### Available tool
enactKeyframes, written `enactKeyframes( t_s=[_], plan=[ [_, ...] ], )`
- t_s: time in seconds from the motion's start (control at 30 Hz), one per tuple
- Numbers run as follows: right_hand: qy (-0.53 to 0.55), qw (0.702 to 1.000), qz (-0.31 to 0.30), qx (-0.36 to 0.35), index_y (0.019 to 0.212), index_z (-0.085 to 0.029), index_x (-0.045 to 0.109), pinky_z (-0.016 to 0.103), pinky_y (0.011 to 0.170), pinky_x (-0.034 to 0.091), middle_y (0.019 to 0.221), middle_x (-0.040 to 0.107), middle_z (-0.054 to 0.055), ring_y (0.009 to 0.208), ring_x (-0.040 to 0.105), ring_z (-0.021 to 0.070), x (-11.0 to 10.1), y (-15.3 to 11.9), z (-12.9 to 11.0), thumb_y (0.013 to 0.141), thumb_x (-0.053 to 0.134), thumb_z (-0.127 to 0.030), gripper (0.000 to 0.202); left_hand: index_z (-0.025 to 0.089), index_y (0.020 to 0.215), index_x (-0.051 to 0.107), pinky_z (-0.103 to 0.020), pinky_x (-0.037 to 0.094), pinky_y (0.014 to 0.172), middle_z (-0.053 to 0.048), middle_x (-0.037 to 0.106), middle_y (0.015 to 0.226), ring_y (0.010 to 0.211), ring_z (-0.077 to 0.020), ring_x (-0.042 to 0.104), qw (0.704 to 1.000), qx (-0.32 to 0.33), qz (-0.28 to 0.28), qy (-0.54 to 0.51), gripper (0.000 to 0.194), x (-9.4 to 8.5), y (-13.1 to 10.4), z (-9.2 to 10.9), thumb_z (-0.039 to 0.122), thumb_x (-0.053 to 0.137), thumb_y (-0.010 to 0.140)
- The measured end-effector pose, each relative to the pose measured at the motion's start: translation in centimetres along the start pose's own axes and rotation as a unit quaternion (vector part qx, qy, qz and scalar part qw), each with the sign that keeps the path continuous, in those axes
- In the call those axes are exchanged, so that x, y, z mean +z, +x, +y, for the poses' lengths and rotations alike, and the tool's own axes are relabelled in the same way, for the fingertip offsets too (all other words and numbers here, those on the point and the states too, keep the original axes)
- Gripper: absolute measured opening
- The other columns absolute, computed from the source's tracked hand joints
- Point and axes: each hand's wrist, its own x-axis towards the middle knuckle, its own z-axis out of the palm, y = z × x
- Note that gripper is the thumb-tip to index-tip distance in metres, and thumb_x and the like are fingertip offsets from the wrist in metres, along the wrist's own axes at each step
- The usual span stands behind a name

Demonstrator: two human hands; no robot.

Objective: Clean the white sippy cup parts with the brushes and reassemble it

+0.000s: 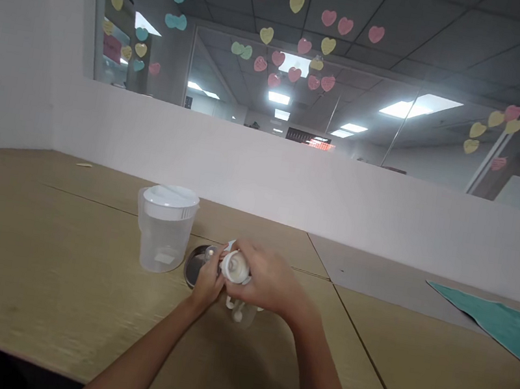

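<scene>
Both my hands meet over the middle of the table. My right hand (273, 280) is wrapped round a small white round container (236, 267), tilted so its open end faces me; something pale shows inside. My left hand (209, 284) is closed against the container's left side, its fingertips partly hidden, and what it grips I cannot make out. Just below my hands is a clear container with white parts (241, 314), partly covered by my right hand. A dark round metal dish (193, 267) lies beside my left hand, with a small clear glassy piece (210, 252) at its edge.
A translucent lidded pitcher (165, 232) stands left of my hands. A green cloth (506, 320) lies on the right of the wooden table (55, 267). Behind it rises a white wall (268, 169) with a window bearing heart-shaped notes. A small pale scrap (84, 165) lies far left.
</scene>
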Motion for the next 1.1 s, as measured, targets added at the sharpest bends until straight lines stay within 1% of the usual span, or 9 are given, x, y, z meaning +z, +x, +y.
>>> enactKeyframes(
  t_s=[0.1,0.17,0.3,0.37,0.47,0.63,0.73,0.83,1.1],
  plan=[
    [0.030,0.998,0.038,0.041,0.100,-0.021,0.046,0.022,0.058,0.030,0.092,0.056,0.001,0.070,0.049,0.0119,-1.4,-0.8,0.4,0.074,0.054,-0.031,0.029,0.017,0.119,0.048,-0.035,0.045,0.086,-0.009,0.063,0.103,0.094,-0.0199,0.059,0.999,-0.014,-0.014,-0.037,0.035,0.1,-0.4,0.7,0.029,0.042,0.087],
    [0.044,0.995,0.054,0.066,0.101,-0.021,0.044,0.022,0.057,0.028,0.090,0.055,0.001,0.067,0.046,0.0116,-1.3,-0.8,1.5,0.073,0.052,-0.028,0.030,0.017,0.118,0.050,-0.034,0.045,0.085,-0.008,0.063,0.099,0.092,-0.0195,0.059,0.998,-0.006,-0.035,-0.061,0.034,0.1,-0.7,1.3,0.032,0.040,0.088],
    [0.072,0.988,0.063,0.119,0.101,-0.019,0.044,0.023,0.058,0.029,0.083,0.053,0.000,0.066,0.044,0.0129,0.3,0.0,4.8,0.068,0.052,-0.022,0.034,0.016,0.124,0.045,-0.034,0.045,0.085,-0.010,0.061,0.102,0.092,-0.0207,0.058,0.983,0.079,-0.121,-0.112,0.047,-0.5,-1.1,1.7,0.040,0.047,0.083],
    [0.105,0.987,0.071,0.101,0.106,-0.019,0.045,0.023,0.064,0.033,0.090,0.054,0.001,0.073,0.047,0.0137,1.0,0.4,6.0,0.066,0.051,-0.016,0.040,0.016,0.127,0.043,-0.036,0.044,0.087,-0.010,0.060,0.104,0.095,-0.0223,0.057,0.978,0.106,-0.148,-0.102,0.055,-0.7,-1.1,1.6,0.044,0.051,0.080],
    [0.165,0.983,0.076,0.035,0.110,-0.021,0.048,0.024,0.076,0.037,0.105,0.051,0.003,0.087,0.049,0.0137,1.7,1.0,6.6,0.064,0.049,-0.010,0.047,0.017,0.129,0.040,-0.038,0.043,0.088,-0.010,0.060,0.105,0.096,-0.0237,0.056,0.977,0.106,-0.181,-0.049,0.063,-0.6,-1.1,1.8,0.049,0.055,0.076],
    [0.194,0.980,0.017,0.032,0.091,-0.018,0.057,0.025,0.076,0.039,0.095,0.055,0.002,0.085,0.051,0.0143,1.6,1.2,6.7,0.068,0.062,-0.024,0.024,0.017,0.116,0.051,-0.039,0.043,0.083,-0.009,0.062,0.096,0.090,-0.0245,0.055,0.976,0.103,-0.185,0.046,0.056,0.4,-1.4,2.4,0.053,0.058,0.073],
    [0.217,0.974,-0.041,0.044,0.085,-0.017,0.058,0.025,0.073,0.040,0.086,0.058,0.001,0.081,0.052,0.0142,1.5,0.9,7.3,0.067,0.068,-0.036,0.029,0.016,0.105,0.056,-0.038,0.043,0.079,-0.009,0.063,0.092,0.086,-0.0238,0.055,0.975,0.123,-0.167,0.072,0.047,0.6,-1.5,2.5,0.052,0.057,0.075],
    [0.228,0.968,-0.080,0.063,0.087,-0.016,0.059,0.024,0.071,0.040,0.084,0.059,0.001,0.079,0.052,0.0135,1.6,0.6,8.3,0.063,0.071,-0.045,0.039,0.016,0.106,0.056,-0.037,0.042,0.079,-0.010,0.063,0.093,0.086,-0.0236,0.056,0.972,0.146,-0.168,0.076,0.045,0.5,-1.3,2.4,0.050,0.055,0.077],
    [0.266,0.944,-0.180,0.073,0.088,-0.017,0.056,0.020,0.063,0.038,0.080,0.056,-0.003,0.071,0.050,0.0092,3.1,0.6,9.9,0.058,0.074,-0.032,0.039,0.017,0.108,0.056,-0.036,0.041,0.078,-0.008,0.063,0.091,0.086,-0.0234,0.056,0.968,0.152,-0.189,0.063,0.043,0.4,-1.1,2.3,0.048,0.054,0.079]
  ],
)
